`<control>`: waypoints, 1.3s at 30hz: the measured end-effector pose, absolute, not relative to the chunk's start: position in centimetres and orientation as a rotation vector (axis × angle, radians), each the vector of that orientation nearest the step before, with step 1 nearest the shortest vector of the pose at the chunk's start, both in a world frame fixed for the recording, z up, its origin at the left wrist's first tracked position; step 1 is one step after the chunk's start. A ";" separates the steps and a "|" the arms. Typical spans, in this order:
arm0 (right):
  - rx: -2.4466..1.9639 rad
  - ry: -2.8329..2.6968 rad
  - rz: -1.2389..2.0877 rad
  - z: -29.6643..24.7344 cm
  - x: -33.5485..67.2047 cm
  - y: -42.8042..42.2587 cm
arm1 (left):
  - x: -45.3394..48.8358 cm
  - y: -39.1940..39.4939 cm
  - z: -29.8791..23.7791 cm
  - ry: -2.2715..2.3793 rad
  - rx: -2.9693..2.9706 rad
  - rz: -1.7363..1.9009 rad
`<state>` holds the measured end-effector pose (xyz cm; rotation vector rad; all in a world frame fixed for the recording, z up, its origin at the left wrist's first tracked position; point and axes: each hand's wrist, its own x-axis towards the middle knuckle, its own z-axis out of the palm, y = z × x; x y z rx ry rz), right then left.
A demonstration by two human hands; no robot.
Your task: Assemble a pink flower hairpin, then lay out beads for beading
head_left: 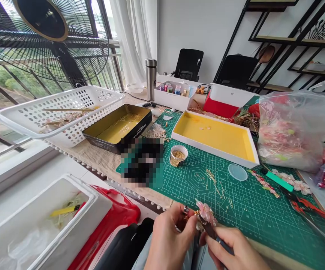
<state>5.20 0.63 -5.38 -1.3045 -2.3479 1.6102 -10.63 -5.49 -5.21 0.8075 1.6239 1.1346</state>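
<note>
- My left grip is pinched, thumb and fingers together on the gold part of a pink flower ornament.
- My right grip is clamped around dark pliers, their tips up against the ornament; whether they bite on it I cannot tell.
- The ornament sits between my two grips, over the near edge of the green cutting mat.
- Just beyond lie loose gold pins.
- Farther off stand a tub of gold beads and a yellow-lined tray.
</note>
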 end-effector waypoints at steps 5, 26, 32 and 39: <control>-1.286 -2.450 1.409 -6.0 5.3 0.8 | -10.9 -5.5 -5.1 1.667 0.851 1.102; -1.207 -2.507 1.247 -6.1 5.1 0.7 | -10.1 -6.8 -6.0 1.673 0.937 1.331; -1.274 -2.452 1.363 -5.8 4.9 0.3 | -9.5 -6.4 -6.5 1.821 1.080 1.242; -1.284 -2.387 1.516 -5.5 4.9 0.3 | -9.5 -5.7 -5.7 1.533 0.768 1.308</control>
